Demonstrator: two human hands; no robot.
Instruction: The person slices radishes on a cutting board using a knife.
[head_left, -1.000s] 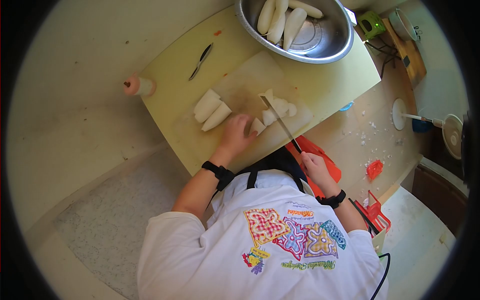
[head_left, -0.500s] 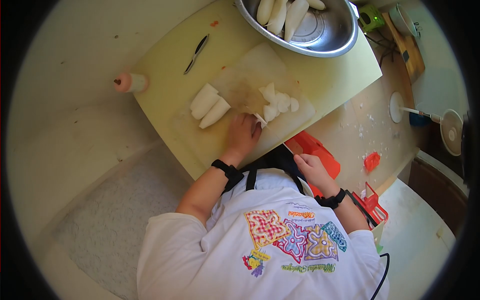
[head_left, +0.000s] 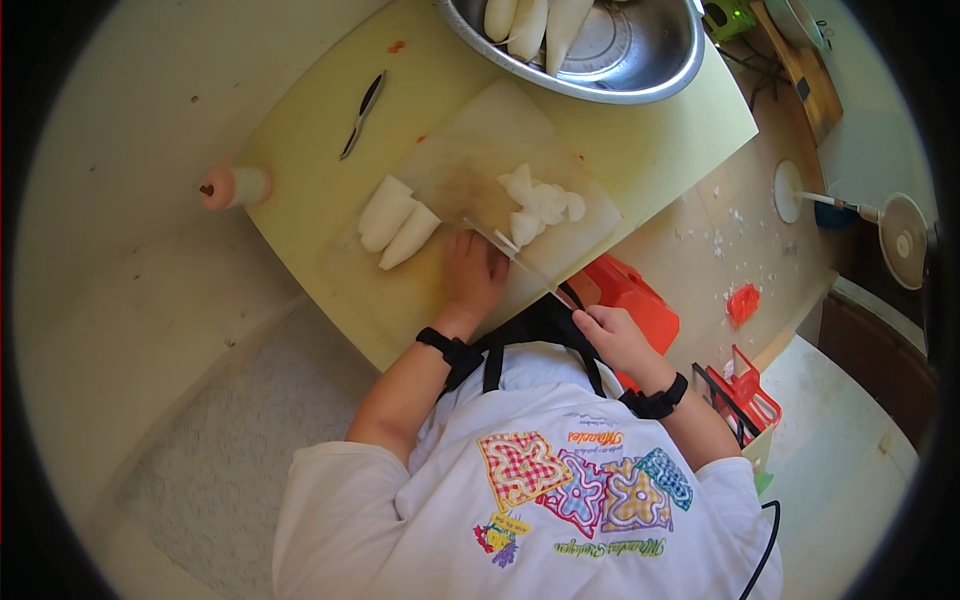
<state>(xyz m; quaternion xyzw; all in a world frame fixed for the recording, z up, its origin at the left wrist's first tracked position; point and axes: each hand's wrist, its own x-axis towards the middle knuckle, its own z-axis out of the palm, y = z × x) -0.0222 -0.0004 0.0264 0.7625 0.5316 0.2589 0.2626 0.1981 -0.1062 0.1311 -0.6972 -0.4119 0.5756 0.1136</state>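
On the translucent cutting board point(head_left: 505, 115), my left hand point(head_left: 474, 275) is closed with curled fingers over a piece of white radish, mostly hidden beneath it. My right hand point(head_left: 612, 340) grips a kitchen knife point(head_left: 538, 275) by the handle, at the table's near edge. Its thin blade runs up and left across the board, just beside the left fingertips. A narrow white sliver point(head_left: 506, 241) lies against the blade. Beyond it is a loose pile of thin radish slices point(head_left: 545, 207). Left of my left hand, two thick radish pieces point(head_left: 386, 213) lie side by side.
A steel basin point(head_left: 640, 97) with several whole radishes point(head_left: 528, 28) stands at the table's far side. A peeler point(head_left: 362, 115) lies at the upper left, near a pink-capped bottle point(head_left: 237, 187). Below the table's right edge is a red container point(head_left: 635, 305); a fan point(head_left: 903, 240) stands farther right.
The knife blade has come into clear view, now lying across the board beside my left fingers. My right hand has shifted slightly. The whole view has slid a little, moving table items left.
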